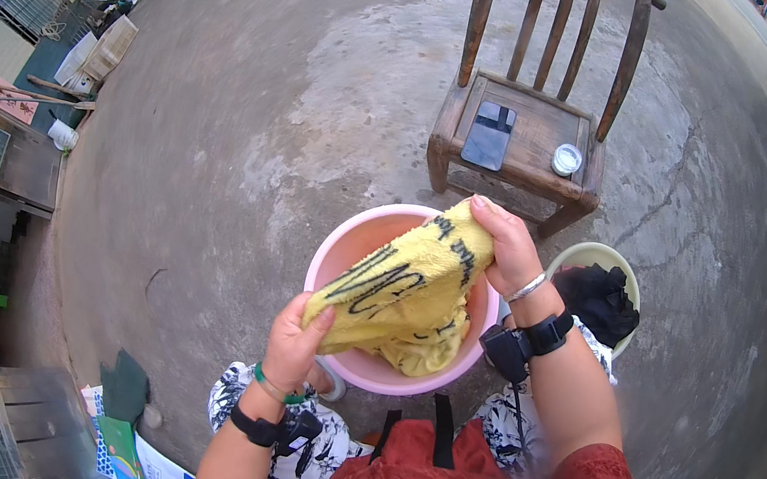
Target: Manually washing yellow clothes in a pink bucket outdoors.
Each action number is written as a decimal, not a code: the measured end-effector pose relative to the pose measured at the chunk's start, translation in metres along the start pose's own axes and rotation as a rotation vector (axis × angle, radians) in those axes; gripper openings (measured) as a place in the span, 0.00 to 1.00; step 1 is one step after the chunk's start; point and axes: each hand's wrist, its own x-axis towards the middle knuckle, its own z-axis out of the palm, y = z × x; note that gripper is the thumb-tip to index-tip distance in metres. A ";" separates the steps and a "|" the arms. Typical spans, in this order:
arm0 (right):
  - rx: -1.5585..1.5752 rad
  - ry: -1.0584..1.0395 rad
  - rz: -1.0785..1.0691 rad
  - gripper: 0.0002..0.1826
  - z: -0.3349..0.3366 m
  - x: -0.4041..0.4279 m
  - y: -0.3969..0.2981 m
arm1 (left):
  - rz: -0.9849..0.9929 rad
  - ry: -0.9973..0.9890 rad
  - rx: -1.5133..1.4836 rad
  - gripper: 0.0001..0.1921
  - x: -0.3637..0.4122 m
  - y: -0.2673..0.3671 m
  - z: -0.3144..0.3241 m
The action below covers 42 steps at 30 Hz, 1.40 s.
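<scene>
A yellow terry cloth (399, 280) with dark line patterns is stretched between my two hands above a pink plastic basin (332, 259). My left hand (297, 339) pinches its lower left corner, thumb on top. At the upper right end, my right hand (508, 245) grips the edge near the basin's far rim. The cloth's lower folds hang down into the basin. What else lies inside the basin is mostly hidden by the cloth.
Beyond the basin stands a wooden chair (533, 120) with a smartphone (489, 135) and a small round container (566, 160) on its seat. A pale green basin (572, 250) holding dark cloth (598, 300) sits to the right. Bags (123, 451) lie at lower left on the concrete floor (218, 136).
</scene>
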 end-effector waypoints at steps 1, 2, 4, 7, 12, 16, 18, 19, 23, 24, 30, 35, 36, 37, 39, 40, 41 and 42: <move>-0.022 -0.037 0.021 0.12 0.001 0.001 0.001 | 0.000 -0.002 0.007 0.11 -0.005 0.016 0.004; -0.045 -0.070 0.040 0.12 0.000 0.001 0.001 | 0.050 0.008 0.000 0.11 -0.009 0.030 0.007; -0.097 -0.129 0.068 0.14 0.006 -0.003 0.000 | 0.142 0.052 -0.019 0.13 -0.021 0.062 0.014; -0.093 -0.360 0.137 0.19 0.027 -0.016 -0.008 | 0.202 0.053 -0.042 0.17 -0.036 0.101 0.027; -0.102 -0.472 0.097 0.19 0.040 -0.019 -0.006 | 0.256 -0.081 -0.009 0.27 -0.060 0.118 0.051; -0.017 -0.340 0.075 0.20 0.035 -0.010 0.003 | -0.038 -0.121 -0.272 0.26 -0.026 0.094 0.049; -0.398 -0.167 0.004 0.20 0.023 -0.005 0.007 | -0.160 -0.132 -0.387 0.23 -0.008 0.064 0.036; -0.372 -0.131 0.043 0.19 0.020 -0.003 0.005 | -0.205 -0.125 -0.436 0.21 0.001 0.048 0.029; -0.281 -0.097 0.206 0.20 0.004 0.000 -0.010 | -0.336 -0.116 -0.308 0.20 0.028 -0.024 -0.009; -0.289 -0.100 0.213 0.20 -0.007 0.004 -0.002 | -0.350 -0.097 -0.179 0.20 0.034 -0.044 -0.017; -1.093 0.082 0.118 0.14 -0.027 0.014 0.013 | -0.094 -0.150 0.488 0.22 0.043 -0.074 -0.021; -1.148 0.031 0.112 0.16 -0.033 0.017 0.017 | 0.205 -0.177 1.014 0.15 0.048 -0.083 -0.023; -1.152 -0.043 0.113 0.18 -0.024 0.016 0.018 | 0.185 -0.124 0.961 0.14 0.052 -0.090 -0.030; -1.494 -0.153 0.065 0.26 -0.013 0.012 0.014 | 0.184 -0.110 0.960 0.14 0.056 -0.094 -0.035; -1.579 -0.265 -0.034 0.28 -0.015 0.005 0.021 | 0.104 -0.113 0.287 0.13 0.064 -0.099 -0.040; -1.653 -0.373 -0.135 0.30 -0.018 0.002 0.025 | 0.108 -0.105 0.284 0.13 0.063 -0.099 -0.039; -1.681 -0.407 -0.187 0.26 -0.022 0.001 0.031 | -0.057 -0.084 -0.031 0.13 0.062 -0.099 -0.036; -1.682 -0.411 -0.187 0.26 -0.017 0.003 0.033 | -0.221 -0.064 -0.349 0.13 0.061 -0.096 -0.030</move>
